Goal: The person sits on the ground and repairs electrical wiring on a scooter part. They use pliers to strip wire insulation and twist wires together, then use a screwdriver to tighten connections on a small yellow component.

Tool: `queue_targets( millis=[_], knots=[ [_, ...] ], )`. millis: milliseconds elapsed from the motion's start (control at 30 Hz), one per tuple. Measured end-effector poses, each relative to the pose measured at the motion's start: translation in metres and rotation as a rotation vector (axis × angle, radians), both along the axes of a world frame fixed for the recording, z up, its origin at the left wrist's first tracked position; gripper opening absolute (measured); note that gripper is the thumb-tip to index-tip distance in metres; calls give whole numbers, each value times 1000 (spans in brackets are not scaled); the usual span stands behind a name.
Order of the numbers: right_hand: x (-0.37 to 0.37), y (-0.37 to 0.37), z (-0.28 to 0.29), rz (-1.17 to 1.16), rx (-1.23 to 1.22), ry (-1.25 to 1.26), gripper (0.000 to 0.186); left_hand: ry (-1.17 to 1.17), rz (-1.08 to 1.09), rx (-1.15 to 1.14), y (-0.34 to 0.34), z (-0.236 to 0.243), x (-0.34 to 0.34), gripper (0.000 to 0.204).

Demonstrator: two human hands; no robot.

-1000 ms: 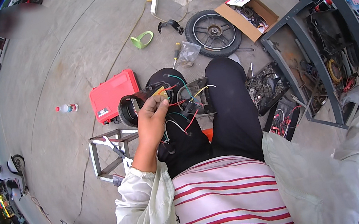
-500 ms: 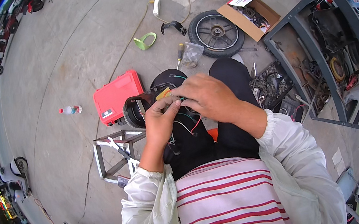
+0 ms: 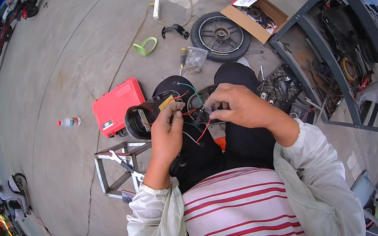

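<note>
Across my thighs lies a black housing (image 3: 134, 124), open at its round left end, with a yellow label (image 3: 166, 103) on it. A second round dark part is partly visible between my hands. Thin wires run among these parts: a green wire (image 3: 195, 90), a red wire (image 3: 204, 132) and others. My left hand (image 3: 166, 124) pinches thumb against fingers on a thin red wire at the housing. My right hand (image 3: 236, 104) has its fingertips closed on wires beside a small dark piece; the fingers partly hide it.
Left of my knees are a red case (image 3: 120, 106) and a metal frame stool (image 3: 110, 180) with a wrench. Ahead lie a wheel (image 3: 210, 49), a screwdriver (image 3: 183, 59), a plastic bag (image 3: 195, 60) and a cardboard box (image 3: 245, 22). A dark metal rack (image 3: 333, 63) stands right.
My hands have drawn apart, the right one moving rightward, and more wires show between them. The round part behind the wires has come into sight.
</note>
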State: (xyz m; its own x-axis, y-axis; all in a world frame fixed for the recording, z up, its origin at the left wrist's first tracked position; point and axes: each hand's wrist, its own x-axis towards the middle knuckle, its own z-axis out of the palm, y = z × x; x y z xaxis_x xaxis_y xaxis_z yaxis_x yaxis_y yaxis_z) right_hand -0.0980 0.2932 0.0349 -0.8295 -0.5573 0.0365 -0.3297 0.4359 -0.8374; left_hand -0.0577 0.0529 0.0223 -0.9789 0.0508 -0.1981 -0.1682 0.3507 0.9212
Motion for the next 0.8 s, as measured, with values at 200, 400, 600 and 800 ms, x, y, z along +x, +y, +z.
queue_targets(
  millis=[200,400,600,800],
  knots=[
    [-8,-12,-3,-106,-43,-222,14,401,-69,-496,3,4,4,17],
    [-11,-15,-6,-72,-71,-279,14,201,45,-127,10,2,6,21],
    [-11,-33,-7,-251,-115,-452,16,297,15,-193,12,4,2,22],
    [-4,-37,-20,-384,-276,-610,16,229,-98,-315,19,11,-2,16]
  ],
)
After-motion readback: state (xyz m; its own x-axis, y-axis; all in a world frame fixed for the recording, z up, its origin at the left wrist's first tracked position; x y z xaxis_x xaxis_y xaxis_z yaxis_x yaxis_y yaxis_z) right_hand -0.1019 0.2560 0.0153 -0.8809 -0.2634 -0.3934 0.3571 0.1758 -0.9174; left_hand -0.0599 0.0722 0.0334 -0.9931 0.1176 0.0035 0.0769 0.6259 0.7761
